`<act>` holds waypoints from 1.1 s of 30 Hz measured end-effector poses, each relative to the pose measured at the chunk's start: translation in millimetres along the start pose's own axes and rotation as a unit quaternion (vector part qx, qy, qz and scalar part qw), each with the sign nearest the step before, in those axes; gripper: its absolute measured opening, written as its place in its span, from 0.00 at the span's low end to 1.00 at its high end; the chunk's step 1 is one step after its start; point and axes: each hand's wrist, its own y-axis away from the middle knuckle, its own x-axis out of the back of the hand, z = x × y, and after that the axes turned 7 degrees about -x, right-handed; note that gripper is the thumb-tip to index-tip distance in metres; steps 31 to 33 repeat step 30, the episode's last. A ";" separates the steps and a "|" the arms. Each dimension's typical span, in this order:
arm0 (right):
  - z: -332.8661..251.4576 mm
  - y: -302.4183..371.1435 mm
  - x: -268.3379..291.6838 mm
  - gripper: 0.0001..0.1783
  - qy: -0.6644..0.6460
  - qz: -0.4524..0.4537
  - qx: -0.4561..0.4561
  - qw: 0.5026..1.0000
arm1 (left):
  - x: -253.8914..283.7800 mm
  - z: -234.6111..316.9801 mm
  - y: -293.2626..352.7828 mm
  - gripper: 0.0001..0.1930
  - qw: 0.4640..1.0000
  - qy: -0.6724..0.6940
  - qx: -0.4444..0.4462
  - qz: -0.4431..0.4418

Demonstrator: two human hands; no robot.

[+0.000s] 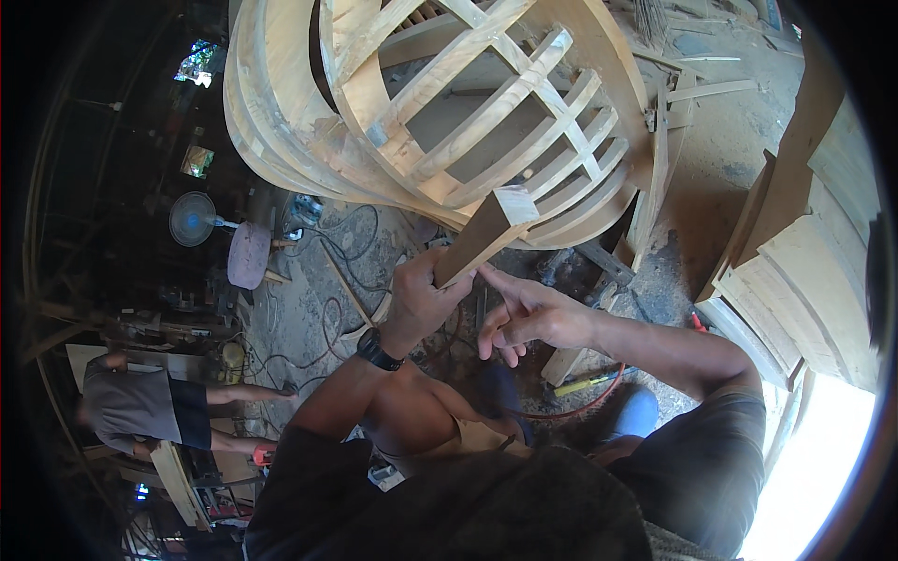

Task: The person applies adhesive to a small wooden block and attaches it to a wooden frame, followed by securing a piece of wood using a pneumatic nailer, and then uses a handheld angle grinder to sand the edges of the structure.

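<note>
A short, thick piece of squared timber (pixel 485 234) slants up and away from me, its pale end facing upward. My left hand (pixel 418 297) is wrapped around its lower end, with a dark watch (pixel 377 352) on that wrist. Beside it, my right hand (pixel 541 316) has its index finger stretched to the timber's lower edge, near or touching it. The other fingers of that hand are loosely bent and hold nothing visible. Just beyond the timber stands a large curved wooden frame (pixel 491 110) with several slats crossed by a strip.
Curved wooden panels (pixel 809 285) stand at the right. A red hose (pixel 329 329) and cables wind over the floor. A yellow-green tool (pixel 582 382) lies near my foot. Far left are a fan (pixel 192 221), a round-seated stool (pixel 248 255) and another person (pixel 140 404) bending over.
</note>
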 end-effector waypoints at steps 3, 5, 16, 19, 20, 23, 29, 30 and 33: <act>-3.3 -1.5 -0.3 0.59 -0.006 -0.005 0.006 1.000 | 0.2 -1.1 -1.1 0.12 1.000 -0.013 0.010 0.002; -3.5 -1.7 1.0 0.58 -0.010 -0.009 0.017 1.000 | -1.3 -4.6 -1.2 0.10 1.000 -0.011 0.012 0.005; 6.9 -1.9 8.1 0.57 0.001 -0.022 0.002 1.000 | -3.5 -12.7 -4.0 0.07 0.995 0.045 0.035 -0.082; 8.9 1.2 6.4 0.56 0.013 -0.020 -0.013 1.000 | -6.0 -19.6 -1.8 0.07 0.988 0.071 0.036 -0.129; 9.7 1.9 6.3 0.55 0.017 -0.019 -0.019 1.000 | -5.6 -19.9 -1.8 0.07 0.987 0.081 0.035 -0.136; 16.1 3.1 7.1 0.51 0.001 -0.025 -0.004 1.000 | -8.4 -16.8 -1.7 0.07 0.983 0.107 0.034 -0.145; 1.7 2.8 6.4 0.57 -0.001 -0.008 0.007 1.000 | -7.8 -10.2 -9.3 0.08 0.988 0.111 0.071 -0.079; 1.5 2.8 5.9 0.57 0.000 -0.009 0.006 1.000 | -8.2 -9.4 -7.5 0.10 0.987 0.126 0.081 -0.062; 1.5 2.8 5.9 0.57 0.000 -0.009 0.006 1.000 | -8.2 -9.4 -7.5 0.10 0.987 0.126 0.081 -0.062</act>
